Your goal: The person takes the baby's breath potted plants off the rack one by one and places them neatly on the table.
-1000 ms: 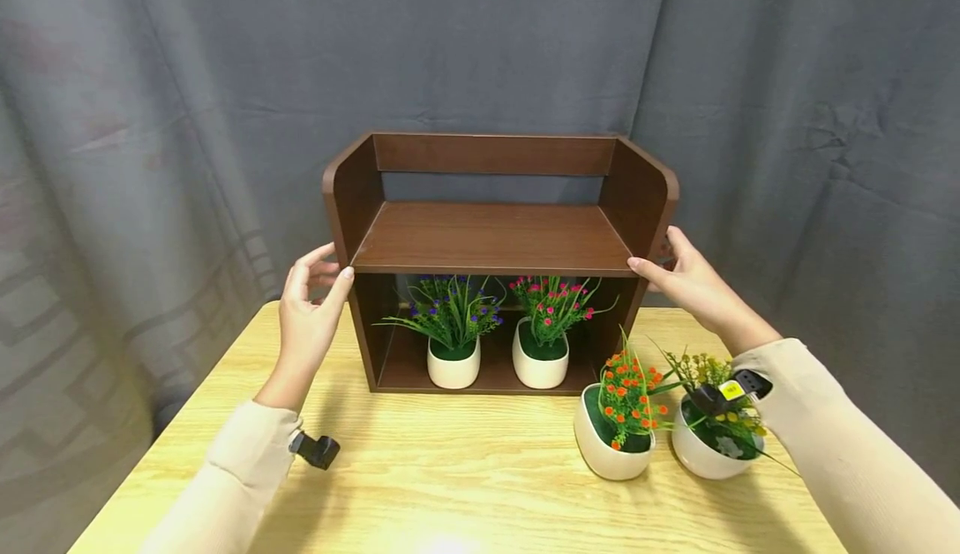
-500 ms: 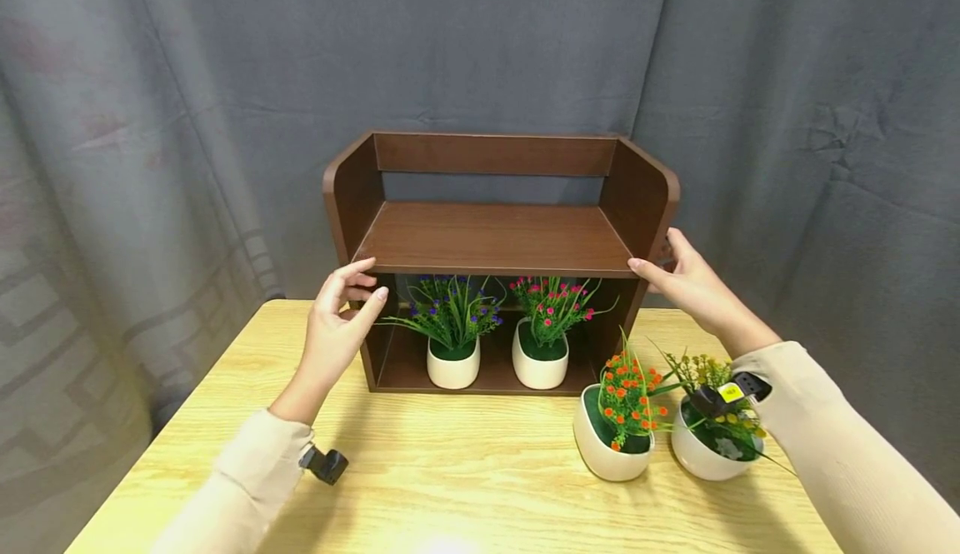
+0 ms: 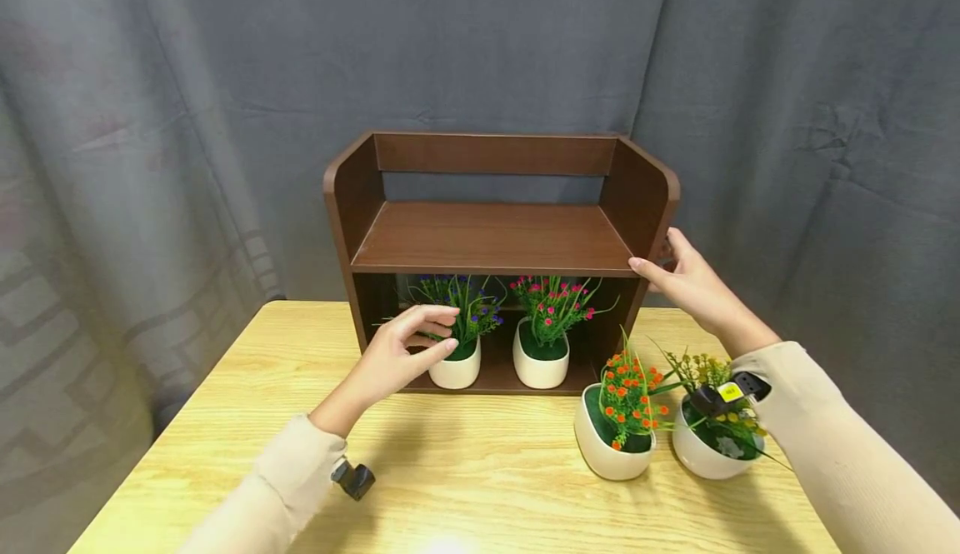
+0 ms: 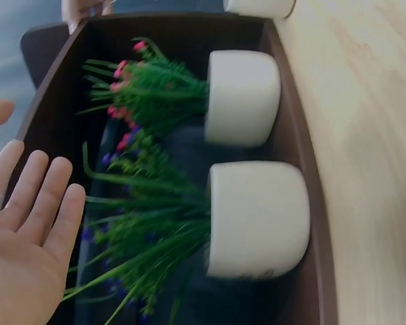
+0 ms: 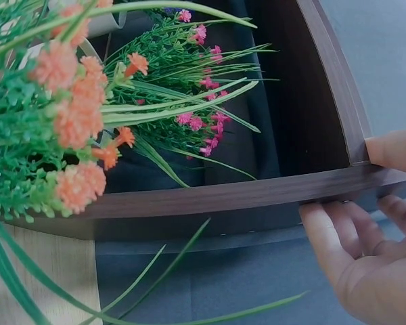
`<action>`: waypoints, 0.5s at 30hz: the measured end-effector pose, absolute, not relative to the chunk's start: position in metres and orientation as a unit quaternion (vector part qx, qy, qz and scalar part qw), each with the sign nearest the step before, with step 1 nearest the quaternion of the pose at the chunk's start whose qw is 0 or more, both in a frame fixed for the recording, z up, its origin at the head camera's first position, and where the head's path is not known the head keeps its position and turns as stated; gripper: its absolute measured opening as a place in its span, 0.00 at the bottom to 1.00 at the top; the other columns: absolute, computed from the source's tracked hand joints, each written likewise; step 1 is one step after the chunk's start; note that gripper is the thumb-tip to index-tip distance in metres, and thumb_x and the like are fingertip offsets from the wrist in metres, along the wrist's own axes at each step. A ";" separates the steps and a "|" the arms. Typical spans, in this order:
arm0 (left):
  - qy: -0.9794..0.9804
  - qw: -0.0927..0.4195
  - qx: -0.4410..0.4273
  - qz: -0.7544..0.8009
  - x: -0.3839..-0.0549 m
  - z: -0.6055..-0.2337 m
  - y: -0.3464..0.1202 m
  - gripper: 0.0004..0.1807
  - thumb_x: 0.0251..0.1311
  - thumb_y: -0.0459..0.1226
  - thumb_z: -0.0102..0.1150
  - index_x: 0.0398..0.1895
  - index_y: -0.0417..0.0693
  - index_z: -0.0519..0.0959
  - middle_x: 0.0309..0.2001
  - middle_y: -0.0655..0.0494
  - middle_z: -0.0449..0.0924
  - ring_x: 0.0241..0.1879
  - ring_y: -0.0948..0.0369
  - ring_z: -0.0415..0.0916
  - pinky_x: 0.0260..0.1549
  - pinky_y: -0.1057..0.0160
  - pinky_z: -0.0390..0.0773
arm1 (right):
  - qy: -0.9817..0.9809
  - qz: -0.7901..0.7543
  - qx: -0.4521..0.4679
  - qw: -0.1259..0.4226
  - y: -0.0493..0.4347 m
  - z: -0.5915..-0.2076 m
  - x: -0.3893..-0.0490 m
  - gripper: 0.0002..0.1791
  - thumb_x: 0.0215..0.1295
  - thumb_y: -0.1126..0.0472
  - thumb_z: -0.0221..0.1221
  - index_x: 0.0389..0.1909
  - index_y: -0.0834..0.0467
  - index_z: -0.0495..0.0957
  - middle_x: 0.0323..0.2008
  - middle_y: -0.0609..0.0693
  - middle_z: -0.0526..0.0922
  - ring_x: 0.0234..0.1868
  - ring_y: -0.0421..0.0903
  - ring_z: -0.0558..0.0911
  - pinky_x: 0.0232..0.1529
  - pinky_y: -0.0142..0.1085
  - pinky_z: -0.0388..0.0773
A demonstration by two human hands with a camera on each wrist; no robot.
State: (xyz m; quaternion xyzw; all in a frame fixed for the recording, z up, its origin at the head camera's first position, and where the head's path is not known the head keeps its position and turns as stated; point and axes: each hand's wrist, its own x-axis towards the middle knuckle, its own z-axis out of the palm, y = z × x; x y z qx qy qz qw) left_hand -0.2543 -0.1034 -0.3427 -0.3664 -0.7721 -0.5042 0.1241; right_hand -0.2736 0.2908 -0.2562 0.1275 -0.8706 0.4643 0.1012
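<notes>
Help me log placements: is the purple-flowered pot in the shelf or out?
In: the purple-flowered pot stands inside the shelf, under its upper board.

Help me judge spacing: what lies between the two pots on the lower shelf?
Between the purple-flowered pot and the pink-flowered pot, bare brown shelf shows at their bases, in the head view.

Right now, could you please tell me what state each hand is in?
Left hand: open, holding nothing.
Right hand: closed on the side of the brown shelf.

Head view: purple-flowered plant partly hidden behind left grip; sleeves cut off.
</notes>
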 end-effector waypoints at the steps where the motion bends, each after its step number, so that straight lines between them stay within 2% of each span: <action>1: -0.774 0.111 -0.369 -0.503 -0.253 -0.344 -0.100 0.21 0.57 0.42 0.60 0.55 0.58 0.72 0.49 0.59 0.74 0.46 0.60 0.73 0.43 0.54 0.74 | -0.870 0.465 0.131 0.102 0.291 -0.256 -0.273 0.33 0.65 0.50 0.53 0.63 0.58 0.50 0.49 0.57 0.63 0.47 0.51 0.71 0.44 0.46 0.74; 3: -0.777 0.086 -0.370 -0.501 -0.251 -0.346 -0.092 0.21 0.57 0.43 0.60 0.56 0.58 0.72 0.51 0.61 0.73 0.47 0.59 0.73 0.44 0.53 0.73 | -0.869 0.466 0.135 0.100 0.291 -0.256 -0.273 0.33 0.65 0.50 0.53 0.63 0.58 0.49 0.49 0.57 0.63 0.47 0.50 0.71 0.43 0.43 0.75; 5: -0.780 0.068 -0.373 -0.498 -0.246 -0.346 -0.083 0.22 0.57 0.40 0.60 0.56 0.54 0.71 0.52 0.59 0.73 0.49 0.57 0.72 0.46 0.52 0.72 | -0.869 0.463 0.141 0.102 0.292 -0.256 -0.272 0.33 0.65 0.51 0.52 0.64 0.59 0.49 0.49 0.58 0.63 0.46 0.50 0.70 0.43 0.43 0.75; 9: -0.788 0.051 -0.373 -0.488 -0.248 -0.366 -0.064 0.26 0.55 0.40 0.62 0.58 0.53 0.69 0.53 0.59 0.72 0.52 0.56 0.70 0.50 0.51 0.68 | -0.871 0.460 0.139 0.106 0.292 -0.256 -0.271 0.32 0.65 0.51 0.52 0.63 0.60 0.50 0.48 0.58 0.63 0.45 0.51 0.70 0.43 0.44 0.75; 13: -0.804 0.022 -0.362 -0.471 -0.259 -0.398 -0.049 0.32 0.53 0.49 0.62 0.62 0.60 0.64 0.58 0.61 0.67 0.56 0.61 0.65 0.54 0.52 0.65 | -0.871 0.462 0.128 0.106 0.291 -0.256 -0.272 0.31 0.65 0.49 0.53 0.61 0.58 0.52 0.47 0.56 0.63 0.45 0.50 0.71 0.44 0.46 0.74; 15: -0.813 0.006 -0.355 -0.463 -0.260 -0.408 -0.042 0.36 0.53 0.52 0.61 0.64 0.59 0.61 0.61 0.59 0.64 0.58 0.61 0.63 0.54 0.53 0.64 | -0.871 0.461 0.127 0.107 0.291 -0.256 -0.272 0.31 0.65 0.49 0.53 0.60 0.58 0.52 0.46 0.56 0.63 0.44 0.50 0.71 0.44 0.47 0.74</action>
